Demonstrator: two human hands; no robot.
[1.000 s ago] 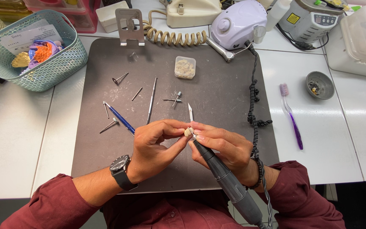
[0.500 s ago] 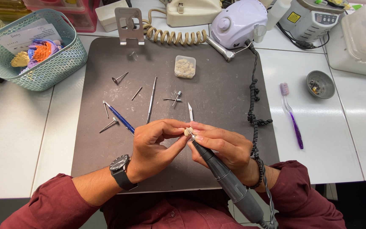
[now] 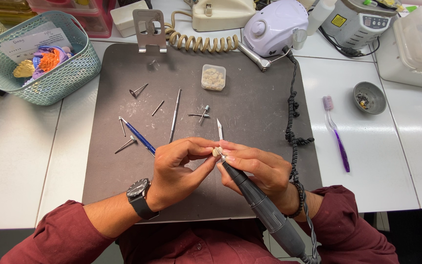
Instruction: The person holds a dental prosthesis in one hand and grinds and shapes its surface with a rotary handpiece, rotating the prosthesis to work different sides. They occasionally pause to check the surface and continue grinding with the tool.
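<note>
Seen from the head camera, looking down on a dark work mat [image 3: 250, 107] laid over a white table [image 3: 15, 161]. Left hand [image 3: 177, 171], with a black wristwatch [image 3: 138, 194], closed in a pinch on a small pale piece [image 3: 216, 151], probably a tooth-like cast, too small to tell for certain. Right hand [image 3: 257, 168] wrapped pen-style around a grey rotary handpiece [image 3: 260, 203], its tip touching the pale piece just above the mat's near half. Behind the hands, a small blade [image 3: 219, 129] pointing away, a blue-handled tool [image 3: 139, 137] to the left, a long metal probe [image 3: 174, 115] and several loose burs [image 3: 199, 114] scattered on the mat. Farther back, a small clear box [image 3: 214, 77] of pale pieces. Off the mat to the right, a purple toothbrush [image 3: 337, 134] and a small grey dish [image 3: 369, 97]; at upper left, a teal basket [image 3: 50, 80]; at the top, a lilac motor unit [image 3: 274, 24] with a black coiled cord [image 3: 292, 112] along the mat's right edge.
</note>
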